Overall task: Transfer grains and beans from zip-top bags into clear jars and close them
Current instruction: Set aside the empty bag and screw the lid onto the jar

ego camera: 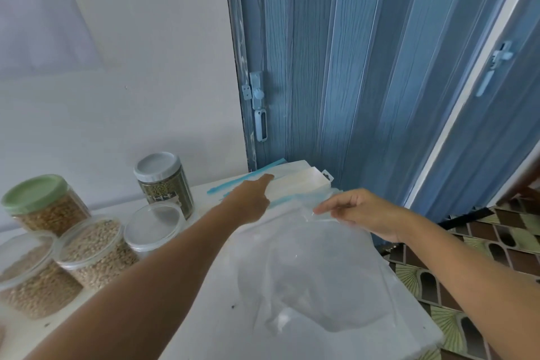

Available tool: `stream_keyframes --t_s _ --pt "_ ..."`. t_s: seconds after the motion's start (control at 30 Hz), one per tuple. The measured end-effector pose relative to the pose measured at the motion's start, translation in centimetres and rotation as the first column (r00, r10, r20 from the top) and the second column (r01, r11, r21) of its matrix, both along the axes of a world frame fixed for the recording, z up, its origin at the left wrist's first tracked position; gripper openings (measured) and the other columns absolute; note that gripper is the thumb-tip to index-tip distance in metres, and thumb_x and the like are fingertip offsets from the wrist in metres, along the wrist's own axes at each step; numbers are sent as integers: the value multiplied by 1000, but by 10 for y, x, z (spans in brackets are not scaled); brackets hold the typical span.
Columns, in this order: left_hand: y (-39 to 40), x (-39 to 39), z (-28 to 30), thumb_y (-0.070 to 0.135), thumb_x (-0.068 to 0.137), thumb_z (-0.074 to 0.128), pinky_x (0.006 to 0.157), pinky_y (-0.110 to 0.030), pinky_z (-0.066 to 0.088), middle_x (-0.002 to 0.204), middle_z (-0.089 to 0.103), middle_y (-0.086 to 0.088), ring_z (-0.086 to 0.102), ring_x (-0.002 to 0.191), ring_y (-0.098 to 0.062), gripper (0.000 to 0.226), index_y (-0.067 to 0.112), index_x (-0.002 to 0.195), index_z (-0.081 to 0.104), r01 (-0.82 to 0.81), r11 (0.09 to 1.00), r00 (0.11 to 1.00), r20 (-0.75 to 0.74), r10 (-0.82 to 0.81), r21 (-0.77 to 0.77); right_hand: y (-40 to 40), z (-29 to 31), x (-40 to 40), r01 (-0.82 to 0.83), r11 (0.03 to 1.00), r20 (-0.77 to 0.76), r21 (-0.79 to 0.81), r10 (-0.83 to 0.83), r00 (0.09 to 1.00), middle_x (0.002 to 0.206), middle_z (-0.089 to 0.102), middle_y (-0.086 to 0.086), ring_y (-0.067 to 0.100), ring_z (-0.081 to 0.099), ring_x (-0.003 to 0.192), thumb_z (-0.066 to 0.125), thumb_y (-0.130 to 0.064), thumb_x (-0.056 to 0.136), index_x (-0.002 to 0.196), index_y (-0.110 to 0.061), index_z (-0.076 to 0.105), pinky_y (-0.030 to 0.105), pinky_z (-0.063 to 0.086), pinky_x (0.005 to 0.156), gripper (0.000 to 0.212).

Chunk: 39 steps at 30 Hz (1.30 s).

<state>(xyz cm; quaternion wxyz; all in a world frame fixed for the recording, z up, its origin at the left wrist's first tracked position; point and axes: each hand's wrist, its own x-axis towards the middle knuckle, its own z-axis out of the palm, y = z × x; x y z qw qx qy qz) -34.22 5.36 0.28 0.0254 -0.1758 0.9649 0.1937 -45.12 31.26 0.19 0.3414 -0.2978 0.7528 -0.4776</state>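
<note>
White table [187, 330] against a pale wall [131, 67], blue folding door [350, 67] behind, patterned floor [482, 257] at right. Left hand [251, 199] reaches flat-fingered onto the bag stack [298, 181]. Right hand [359, 210] pinches an empty bag [315, 272] lying mid-table. Filled jars [96, 248] cluster at left.

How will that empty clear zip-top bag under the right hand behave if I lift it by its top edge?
The clear bag lies crumpled and looks empty, so it is probably very light and floppy, and would sag below the right hand pinching its top edge. Its glossy film may be slippery. The left hand rests on the stacked bags beyond, not this one.
</note>
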Motion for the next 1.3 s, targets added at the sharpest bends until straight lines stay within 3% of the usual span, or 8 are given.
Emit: stream_keyframes --t_s 0.1,0.27,0.37,0.53,0.67,1.0,1.17,1.3 --pt "1 -1 -11 24 107 58 106 -40 50 137 66 -7 63 117 -28 59 31 160 33 -34 997 998 -43 37 75 9 -6 -1 21 999 52 -27 -19 998 126 73 10 39 64 115 58 0 103 103 -21 84 48 46 114 33" --pt "3 -13 -10 39 109 53 99 -36 49 132 67 -7 61 111 -26 42 29 150 48 -94 989 988 -115 107 112 12 -3 -1 51 992 233 -113 -23 972 120 74 20 32 70 109 62 4 99 96 -8 83 54 48 111 25" --pt "0 -15 -8 47 97 72 95 -29 45 121 67 1 60 108 -20 54 30 144 53 -46 981 998 -37 53 186 12 4 -2 -1 997 220 -74 17 975 113 76 18 32 72 104 66 6 95 95 -7 83 48 56 103 21" --pt "2 -13 -22 6 91 76 94 -28 47 119 70 -1 62 104 -20 73 29 153 45 -41 992 997 73 32 121 2 -2 0 -78 995 85 59 72 994 113 78 3 26 72 112 64 -3 100 102 -19 84 42 58 101 26" --pt "-1 -13 -19 6 97 65 93 -35 52 124 68 -2 64 108 -26 72 37 156 39 -84 992 993 -71 90 93 -3 -4 0 -66 997 -74 40 69 995 120 75 -16 11 66 119 52 -4 107 100 -32 84 32 53 107 44" --pt "-23 1 54 10 102 59 91 -37 51 107 69 2 64 97 -25 59 32 154 43 -63 997 916 -395 76 46 -37 14 -19 -60 996 -85 -66 55 995 123 73 -20 2 61 126 50 2 105 98 -34 84 26 45 112 50" --pt "-15 9 36 9 102 56 95 -38 51 113 74 0 65 105 -29 56 31 151 41 39 998 951 -305 -50 -41 -59 13 -24 -117 990 -286 78 135 949 117 67 -27 1 57 126 60 -10 104 104 -37 82 18 41 104 35" --pt "-14 11 7 10 103 55 98 -38 50 120 72 -3 64 111 -31 59 33 154 37 11 1000 976 -218 -13 -10 -60 1 -27 32 960 -634 277 157 757 129 59 -10 19 43 137 67 -35 100 119 -42 75 27 29 109 21"
